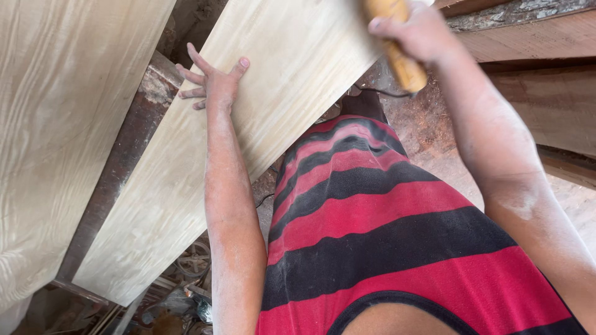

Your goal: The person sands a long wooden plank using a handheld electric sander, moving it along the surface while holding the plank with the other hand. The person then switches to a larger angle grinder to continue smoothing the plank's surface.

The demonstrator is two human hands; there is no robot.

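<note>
My left hand (211, 84) lies flat with fingers spread on the far edge of a long pale wooden plank (248, 124) that runs diagonally across the view. My right hand (413, 28) is raised at the top, fist closed around a yellowish wooden handle (406, 68) whose lower end sticks out below the fist. The head of that tool is out of frame. My red and black striped shirt (385, 236) fills the lower middle.
A second wide pale board (56, 124) lies at the left, separated from the plank by a rusty metal beam (118, 167). Rough brown timber (540, 74) is stacked at the right. Sawdust covers the floor, with scrap and cables below.
</note>
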